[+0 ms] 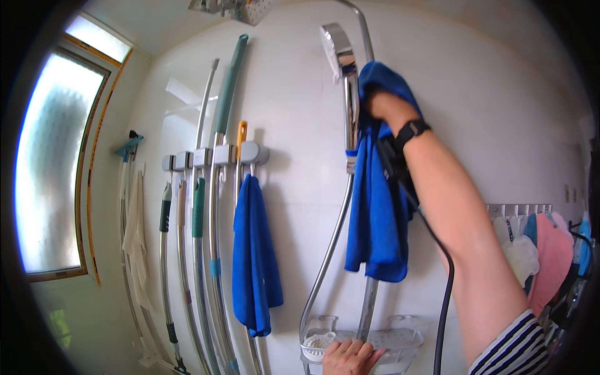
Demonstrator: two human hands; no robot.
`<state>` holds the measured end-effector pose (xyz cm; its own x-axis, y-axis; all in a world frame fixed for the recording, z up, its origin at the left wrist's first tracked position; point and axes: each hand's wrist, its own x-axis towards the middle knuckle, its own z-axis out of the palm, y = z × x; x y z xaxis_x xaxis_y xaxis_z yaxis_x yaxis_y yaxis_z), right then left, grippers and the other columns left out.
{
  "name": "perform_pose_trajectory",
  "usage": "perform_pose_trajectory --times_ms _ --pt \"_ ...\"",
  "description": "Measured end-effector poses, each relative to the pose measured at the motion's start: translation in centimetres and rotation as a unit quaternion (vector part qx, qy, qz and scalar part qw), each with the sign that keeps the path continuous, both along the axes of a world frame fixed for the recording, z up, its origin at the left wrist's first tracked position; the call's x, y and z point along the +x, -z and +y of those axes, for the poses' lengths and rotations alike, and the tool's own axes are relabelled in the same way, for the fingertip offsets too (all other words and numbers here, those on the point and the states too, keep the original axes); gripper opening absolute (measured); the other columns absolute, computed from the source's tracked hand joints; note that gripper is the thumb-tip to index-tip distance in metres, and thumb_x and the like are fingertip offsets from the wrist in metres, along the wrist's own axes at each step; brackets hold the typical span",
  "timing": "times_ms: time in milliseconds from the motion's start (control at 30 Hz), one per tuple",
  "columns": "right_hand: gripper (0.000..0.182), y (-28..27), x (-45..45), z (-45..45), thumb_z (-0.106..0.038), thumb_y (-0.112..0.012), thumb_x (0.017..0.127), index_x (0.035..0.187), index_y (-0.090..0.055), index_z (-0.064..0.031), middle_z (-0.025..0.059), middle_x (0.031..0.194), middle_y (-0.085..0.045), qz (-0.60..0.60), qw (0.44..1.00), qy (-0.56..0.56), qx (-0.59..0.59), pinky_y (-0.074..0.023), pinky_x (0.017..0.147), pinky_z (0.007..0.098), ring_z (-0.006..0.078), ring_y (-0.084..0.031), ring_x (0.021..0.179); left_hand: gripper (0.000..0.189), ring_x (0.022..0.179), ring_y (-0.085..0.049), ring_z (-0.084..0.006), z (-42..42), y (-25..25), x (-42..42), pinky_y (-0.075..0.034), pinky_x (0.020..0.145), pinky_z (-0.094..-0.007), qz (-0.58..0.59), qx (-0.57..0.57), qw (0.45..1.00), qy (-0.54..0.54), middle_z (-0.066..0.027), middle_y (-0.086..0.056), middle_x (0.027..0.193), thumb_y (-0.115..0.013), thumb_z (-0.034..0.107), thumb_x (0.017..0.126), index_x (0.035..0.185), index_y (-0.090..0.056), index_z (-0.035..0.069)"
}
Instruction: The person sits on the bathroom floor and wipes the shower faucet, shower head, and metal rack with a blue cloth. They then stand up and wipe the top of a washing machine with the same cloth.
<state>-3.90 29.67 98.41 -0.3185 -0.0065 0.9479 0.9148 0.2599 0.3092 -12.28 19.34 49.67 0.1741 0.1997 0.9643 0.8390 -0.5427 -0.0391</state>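
My right hand (pixel 386 105), with a black band on the wrist, is raised beside the chrome hand shower (pixel 340 51). A blue cloth (pixel 379 211) covers its fingers, wraps against the upper shower riser and hangs down in folds. Lower down, my left hand (pixel 350 358) rests with curled fingers at the foot of the metal riser pipe (pixel 369 304), by the front of the wire shower shelf (pixel 408 340); whether it grips the pipe or the shelf edge is not clear. A white round strainer (pixel 316 344) sits on the shelf, left of this hand.
A wall-mounted holder (pixel 253 152) carries several mop poles and a second blue cloth (pixel 255 262). The shower hose (pixel 330 243) curves down the wall. A black cable (pixel 447 290) hangs along my right arm. A hook rail (pixel 520 210) with cloths is at right, a frosted window (pixel 61 164) at left.
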Motion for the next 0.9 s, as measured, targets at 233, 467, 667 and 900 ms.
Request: perform_pose_trajectory --times_ms 233,467,667,900 --pt "0.039 -3.7 2.8 5.5 -0.029 -0.053 0.093 0.119 -0.063 -0.0013 0.0236 0.124 -0.06 -0.09 0.993 -0.068 0.038 -0.0407 0.103 0.0413 0.0373 -0.056 0.116 0.034 0.057 -0.048 -0.0162 0.3 -0.2 -0.1 -0.03 0.055 -0.0322 0.014 0.001 1.0 0.006 0.0015 -0.044 0.061 -0.076 0.032 0.079 0.066 -0.049 0.015" --pt "0.034 1.1 4.0 6.9 -0.022 -0.059 0.09 0.117 -0.06 -0.0021 0.0224 0.121 -0.059 -0.141 0.984 -0.055 -0.09 -0.0434 0.1 0.0412 0.0368 -0.057 0.113 0.03 0.063 -0.05 -0.0182 1.3 0.5 -0.3 -0.033 0.059 -0.0324 -0.01 -0.039 0.999 0.035 -0.0011 -0.045 0.066 -0.071 0.03 0.084 0.07 -0.05 0.014" --pt "0.026 6.5 5.2 3.3 -0.017 -0.062 0.085 0.107 -0.063 -0.0021 0.022 0.112 -0.062 -0.22 0.974 -0.058 -0.002 -0.0467 0.095 0.0416 0.0386 -0.059 0.107 0.032 0.063 -0.049 -0.0179 1.4 -0.3 0.2 -0.031 0.058 -0.0328 -0.008 -0.027 0.999 0.045 -0.0004 -0.045 0.065 -0.071 0.031 0.084 0.068 -0.048 0.015" --pt "0.017 10.7 2.1 -0.8 -0.016 -0.062 0.082 0.083 -0.064 0.0016 0.0256 0.09 -0.06 -0.199 0.945 -0.19 0.176 -0.0482 0.087 0.0458 0.0429 -0.058 0.088 0.033 0.055 -0.049 -0.0187 0.5 0.0 -0.5 -0.03 0.056 -0.0337 0.01 0.012 1.0 0.002 0.0005 -0.049 0.059 -0.077 0.033 0.076 0.063 -0.053 0.015"
